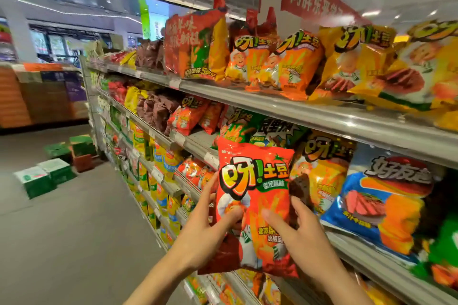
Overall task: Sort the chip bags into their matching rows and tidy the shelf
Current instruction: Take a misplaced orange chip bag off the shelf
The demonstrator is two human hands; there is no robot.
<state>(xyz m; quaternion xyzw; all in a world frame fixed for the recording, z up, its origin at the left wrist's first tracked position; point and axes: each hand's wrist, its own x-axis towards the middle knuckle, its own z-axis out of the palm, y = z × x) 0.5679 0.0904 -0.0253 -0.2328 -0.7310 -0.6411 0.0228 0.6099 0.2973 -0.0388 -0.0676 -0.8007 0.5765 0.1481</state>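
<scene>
I hold a red tomato-flavour chip bag [257,181] upright in front of the second shelf. My left hand [210,228] grips its left edge with the thumb on the front. My right hand [302,233] grips its right side, and a dark brown bag [301,188] shows behind it at my fingers. A second dark red bag [223,255] sits behind the lower left corner. Matching red bags [188,116] lie further left on the second shelf. Orange bags [290,64] and yellow bags [347,62] crowd the top shelf.
A blue chip bag [379,205] and a yellow bag [324,171] lie on the shelf right of my hands. The shelf edge [322,116] runs diagonally. Green and white cartons [47,173] stand on the aisle floor to the left.
</scene>
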